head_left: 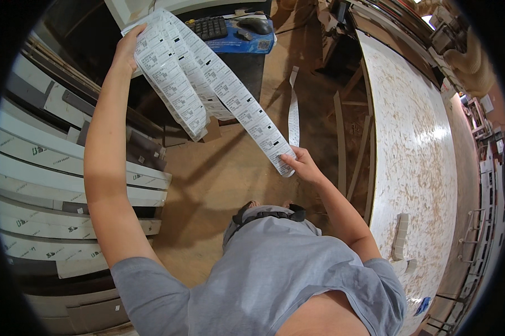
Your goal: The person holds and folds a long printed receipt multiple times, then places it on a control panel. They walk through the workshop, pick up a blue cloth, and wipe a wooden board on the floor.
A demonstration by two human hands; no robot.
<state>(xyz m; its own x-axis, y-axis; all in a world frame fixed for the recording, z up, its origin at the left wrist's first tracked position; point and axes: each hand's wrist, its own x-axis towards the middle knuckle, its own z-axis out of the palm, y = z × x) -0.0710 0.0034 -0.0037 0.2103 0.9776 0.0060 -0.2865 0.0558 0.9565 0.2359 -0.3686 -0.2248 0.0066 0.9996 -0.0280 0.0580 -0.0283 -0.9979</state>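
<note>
A long strip of white printed labels (221,84) stretches between my two hands, slanting down from upper left to the middle. My left hand (130,47) is raised at the far left and closed on the folded upper part, from which several layers hang in loops. My right hand (303,164), lower and nearer my body, pinches the strip between thumb and fingers. Beyond the right hand, a narrow loose tail of the strip (294,106) rises toward the back. The left fingertips are partly hidden behind the paper.
A black keyboard (208,28) and a dark mouse (254,26) rest on a blue box (244,45) at the back. Long white panels (67,196) are stacked at the left. On the right, a white worktable (409,145) with brown scuffs carries a small label strip (400,235).
</note>
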